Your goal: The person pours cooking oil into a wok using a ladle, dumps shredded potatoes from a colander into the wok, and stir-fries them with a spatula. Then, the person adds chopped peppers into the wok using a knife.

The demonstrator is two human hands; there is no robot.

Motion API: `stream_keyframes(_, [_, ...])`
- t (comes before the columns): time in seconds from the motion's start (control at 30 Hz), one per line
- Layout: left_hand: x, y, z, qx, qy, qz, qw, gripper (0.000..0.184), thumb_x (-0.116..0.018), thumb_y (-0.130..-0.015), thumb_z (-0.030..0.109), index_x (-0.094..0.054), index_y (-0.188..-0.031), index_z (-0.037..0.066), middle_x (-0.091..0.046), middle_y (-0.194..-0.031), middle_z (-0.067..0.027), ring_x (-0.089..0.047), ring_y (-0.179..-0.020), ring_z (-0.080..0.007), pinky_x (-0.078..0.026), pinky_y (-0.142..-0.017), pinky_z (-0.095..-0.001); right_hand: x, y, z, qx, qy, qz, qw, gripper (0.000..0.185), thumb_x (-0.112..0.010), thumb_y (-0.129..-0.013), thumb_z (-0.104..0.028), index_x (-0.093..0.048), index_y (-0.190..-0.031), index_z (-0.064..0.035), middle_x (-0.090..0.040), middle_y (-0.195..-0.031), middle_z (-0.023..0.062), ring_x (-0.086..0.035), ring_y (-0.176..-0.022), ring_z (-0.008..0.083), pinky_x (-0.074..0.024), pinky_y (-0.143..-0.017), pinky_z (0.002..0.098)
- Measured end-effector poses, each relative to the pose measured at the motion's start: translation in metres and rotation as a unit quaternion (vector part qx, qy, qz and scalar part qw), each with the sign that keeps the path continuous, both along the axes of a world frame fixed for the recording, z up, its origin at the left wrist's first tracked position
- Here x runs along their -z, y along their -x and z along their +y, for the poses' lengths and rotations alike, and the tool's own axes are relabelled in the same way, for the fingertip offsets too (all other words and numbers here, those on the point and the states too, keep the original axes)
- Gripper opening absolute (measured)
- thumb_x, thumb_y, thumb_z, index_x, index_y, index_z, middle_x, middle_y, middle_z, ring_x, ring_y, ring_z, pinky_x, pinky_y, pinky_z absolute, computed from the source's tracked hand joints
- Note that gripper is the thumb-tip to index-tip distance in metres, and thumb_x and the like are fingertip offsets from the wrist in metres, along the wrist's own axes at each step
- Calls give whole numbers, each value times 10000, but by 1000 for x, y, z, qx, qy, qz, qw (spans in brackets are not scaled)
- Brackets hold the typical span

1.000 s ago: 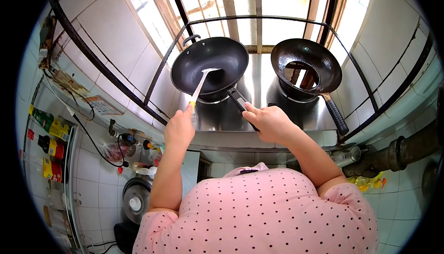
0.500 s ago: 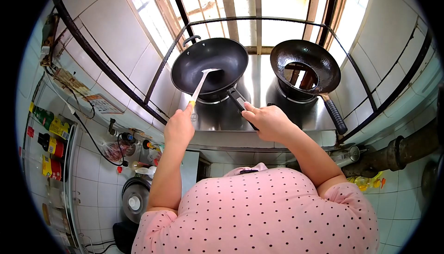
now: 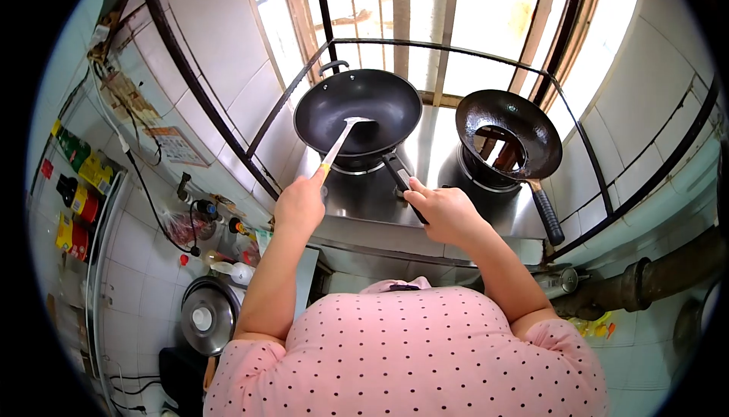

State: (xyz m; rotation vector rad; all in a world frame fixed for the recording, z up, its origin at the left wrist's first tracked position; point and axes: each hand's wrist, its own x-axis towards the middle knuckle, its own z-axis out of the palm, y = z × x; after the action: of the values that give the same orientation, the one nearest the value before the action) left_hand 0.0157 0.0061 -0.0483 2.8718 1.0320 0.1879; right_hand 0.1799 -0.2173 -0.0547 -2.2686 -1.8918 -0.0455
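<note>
A black wok sits on the left burner, its inside dark and bare apart from a spatula. My left hand is closed round the handle of that spatula, whose pale metal blade rests against the wok's inner surface. The wok's black handle points toward me, and my right hand is wrapped round its end. Part of each handle is hidden by my fingers.
On the right burner stands a second, worn wok with liquid or shine inside. A black metal rail runs around the stove. Bottles stand on a rack at left; a lidded pot is below. A thick pipe is at right.
The view has shifted, so the stove and woks appear slightly lower and to the right. Both hands keep their holds, and the spatula stays in the wok.
</note>
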Motion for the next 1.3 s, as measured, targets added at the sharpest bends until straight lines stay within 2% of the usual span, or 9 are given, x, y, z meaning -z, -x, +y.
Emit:
stream_keyframes(0.53, [3, 2, 1, 9, -11, -28, 1000, 338, -472, -940, 146, -589, -1256, 173, -622, -896, -167, -654, -831, -357, -529, -725, -461, -1, 1, 1, 9, 20, -6, 1000, 504, -635, -674, -40, -506, -1161, -44, -498, -1365, 178, -657, -817, 324, -513, -685, 416])
stream_keyframes(0.97, [0, 3, 4, 21, -4, -31, 999, 352, -492, -920, 122, -591, -1255, 169, -634, -901, -171, -655, -846, -362, -530, -740, -456, 1, 2, -1, 10, 6, -8, 1000, 516, -624, -669, -27, -512, -1172, -47, -502, -1356, 177, -657, -799, 319, -511, -682, 414])
stream_keyframes(1.07, [-7, 2, 0, 3, 29, -20, 999, 468, -504, -854, 51, -571, -1294, 198, -608, -936, -161, -628, -890, -364, -503, -789, -455, 2, 2, -1, 7, -4, -3, 1000, 513, -629, -668, -26, -512, -1167, -49, -503, -1353, 168, -654, -789, 320, -508, -680, 417])
stream_keyframes(1.17, [-5, 2, 2, -2, 28, -19, 999, 481, -511, -845, 51, -571, -1296, 207, -606, -939, -163, -627, -895, -362, -503, -791, -453, 3, 2, -1, 5, -15, 4, 1000, 504, -633, -672, -24, -512, -1160, -50, -502, -1352, 164, -651, -783, 321, -507, -679, 419])
stream_keyframes(1.3, [5, 3, 8, 21, -4, -31, 999, 419, -518, -885, 93, -570, -1287, 199, -622, -903, -175, -645, -854, -364, -521, -755, -459, 6, 1, -2, 3, -29, 12, 1000, 485, -635, -676, -19, -514, -1145, -47, -501, -1350, 162, -649, -786, 325, -506, -675, 421])
